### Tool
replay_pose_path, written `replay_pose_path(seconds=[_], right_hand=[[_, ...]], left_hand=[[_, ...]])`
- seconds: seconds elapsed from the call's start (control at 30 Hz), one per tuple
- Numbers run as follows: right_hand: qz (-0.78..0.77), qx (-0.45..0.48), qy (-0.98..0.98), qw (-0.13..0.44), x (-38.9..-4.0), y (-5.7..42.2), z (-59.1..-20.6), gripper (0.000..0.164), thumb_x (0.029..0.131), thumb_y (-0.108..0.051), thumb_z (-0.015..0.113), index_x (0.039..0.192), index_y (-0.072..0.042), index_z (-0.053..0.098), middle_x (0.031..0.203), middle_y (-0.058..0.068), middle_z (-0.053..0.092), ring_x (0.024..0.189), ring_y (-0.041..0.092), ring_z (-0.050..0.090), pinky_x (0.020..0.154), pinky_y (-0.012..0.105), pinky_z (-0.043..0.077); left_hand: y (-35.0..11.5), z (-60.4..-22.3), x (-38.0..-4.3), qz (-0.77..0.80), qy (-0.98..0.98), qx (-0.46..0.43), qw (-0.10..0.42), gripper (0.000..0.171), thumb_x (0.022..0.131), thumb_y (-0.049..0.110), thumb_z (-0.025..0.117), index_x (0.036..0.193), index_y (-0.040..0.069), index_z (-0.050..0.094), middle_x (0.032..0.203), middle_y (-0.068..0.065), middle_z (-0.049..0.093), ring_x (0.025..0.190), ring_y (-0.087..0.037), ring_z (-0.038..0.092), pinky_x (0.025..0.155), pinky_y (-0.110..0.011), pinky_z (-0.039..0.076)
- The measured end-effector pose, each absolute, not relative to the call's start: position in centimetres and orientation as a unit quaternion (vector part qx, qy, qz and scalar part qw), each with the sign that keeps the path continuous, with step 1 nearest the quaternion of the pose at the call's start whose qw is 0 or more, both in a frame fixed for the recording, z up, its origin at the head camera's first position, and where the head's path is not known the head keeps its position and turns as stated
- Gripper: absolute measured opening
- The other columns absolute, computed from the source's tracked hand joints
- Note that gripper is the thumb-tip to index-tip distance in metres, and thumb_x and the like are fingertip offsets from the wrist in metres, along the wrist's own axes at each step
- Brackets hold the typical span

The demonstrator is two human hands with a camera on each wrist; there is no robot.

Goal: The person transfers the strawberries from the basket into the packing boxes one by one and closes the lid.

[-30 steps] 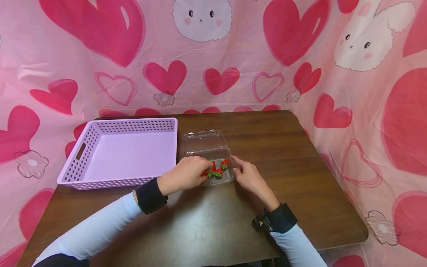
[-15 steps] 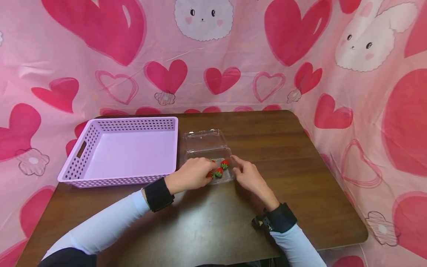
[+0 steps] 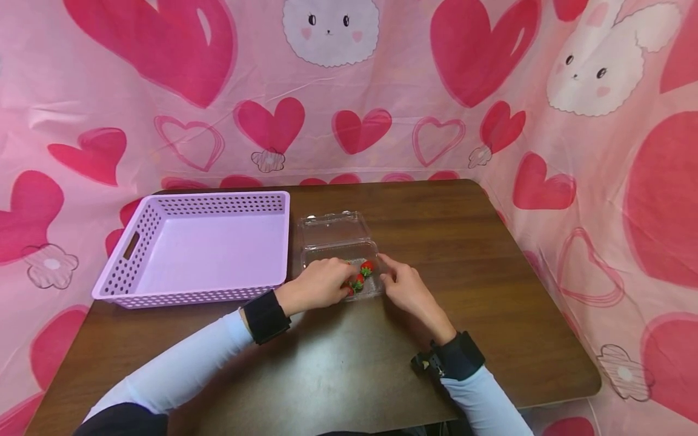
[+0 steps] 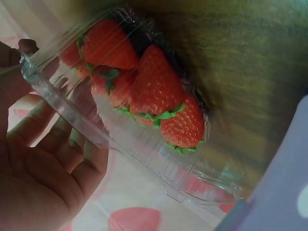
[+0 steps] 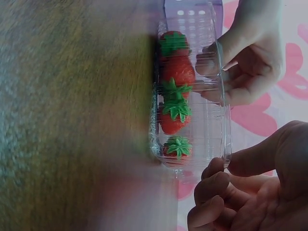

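Note:
A clear plastic clamshell container (image 3: 339,249) lies with its lid raised toward the back, and several red strawberries (image 3: 367,267) with green leaves sit in its base. My left hand (image 3: 323,283) reaches over the near left rim, fingers loosely bent beside the strawberries (image 4: 156,84). No berry shows between its fingers in the left wrist view; whether the fingertips touch one is hard to tell. At the right end, my right hand (image 3: 409,292) pinches the container's rim between thumb and forefinger, plain in the right wrist view, where the strawberries (image 5: 177,72) stand in a row.
A lilac perforated basket (image 3: 218,295) stands left of the container, its right side close by. Both rest on a brown wooden table (image 3: 452,242). A pink curtain (image 3: 403,79) with hearts hangs behind and at the sides.
My left hand has shifted right over the container, covering strawberries at the left that showed a second ago. My right hand has stayed at the container's right rim.

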State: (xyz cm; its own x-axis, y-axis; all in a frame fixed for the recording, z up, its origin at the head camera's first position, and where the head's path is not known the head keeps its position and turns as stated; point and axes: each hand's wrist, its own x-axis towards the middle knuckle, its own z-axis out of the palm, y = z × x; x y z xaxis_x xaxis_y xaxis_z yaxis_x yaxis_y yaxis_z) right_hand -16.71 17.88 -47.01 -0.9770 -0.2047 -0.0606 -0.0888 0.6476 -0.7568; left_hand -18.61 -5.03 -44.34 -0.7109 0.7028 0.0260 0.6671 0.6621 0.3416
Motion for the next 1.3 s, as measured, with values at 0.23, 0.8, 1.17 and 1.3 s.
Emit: replay_pose_path(seconds=[0.23, 0.8, 1.17, 1.3], right_hand=[[-0.415, -0.082, 0.903, 0.071, -16.6, 17.9, -46.9, 0.053, 0.104, -0.008, 0.056, 0.156, -0.009, 0.051, 0.064, 0.0, 0.043, 0.052, 0.015, 0.04, 0.051, 0.03, 0.037], [-0.418, -0.067, 0.903, 0.072, -16.4, 18.4, -46.6, 0.052, 0.104, -0.009, 0.058, 0.156, -0.009, 0.051, 0.065, 0.003, 0.048, 0.053, 0.018, 0.043, 0.052, 0.032, 0.041], [-0.426, -0.053, 0.899, 0.084, -16.6, 19.5, -46.7, 0.054, 0.104, -0.01, 0.058, 0.157, -0.002, 0.046, 0.072, 0.006, 0.051, 0.057, 0.02, 0.047, 0.054, 0.031, 0.041], [-0.423, -0.045, 0.901, 0.084, -16.4, 19.6, -46.7, 0.054, 0.104, -0.011, 0.058, 0.156, -0.001, 0.047, 0.073, 0.006, 0.051, 0.058, 0.02, 0.046, 0.054, 0.031, 0.04]], left_hand=[[-6.0, -44.4, -18.1, 0.183, 0.911, 0.37, 0.008, 0.011, 0.092, 0.008, 0.074, 0.103, 0.013, 0.076, 0.091, 0.002, 0.067, 0.074, -0.014, 0.061, 0.061, -0.036, 0.053], [-8.0, -44.1, -16.6, 0.253, 0.929, 0.235, -0.134, 0.032, 0.089, -0.007, 0.067, 0.121, -0.008, 0.071, 0.118, -0.023, 0.062, 0.107, -0.041, 0.06, 0.098, -0.05, 0.053], [-7.8, -44.8, -16.6, 0.291, 0.933, 0.174, -0.121, 0.041, 0.091, -0.009, 0.057, 0.132, -0.01, 0.065, 0.132, -0.028, 0.057, 0.12, -0.045, 0.056, 0.108, -0.053, 0.045], [-7.7, -45.1, -16.6, 0.287, 0.936, 0.159, -0.127, 0.04, 0.091, -0.008, 0.061, 0.13, -0.01, 0.066, 0.13, -0.029, 0.058, 0.118, -0.046, 0.059, 0.107, -0.054, 0.046]])
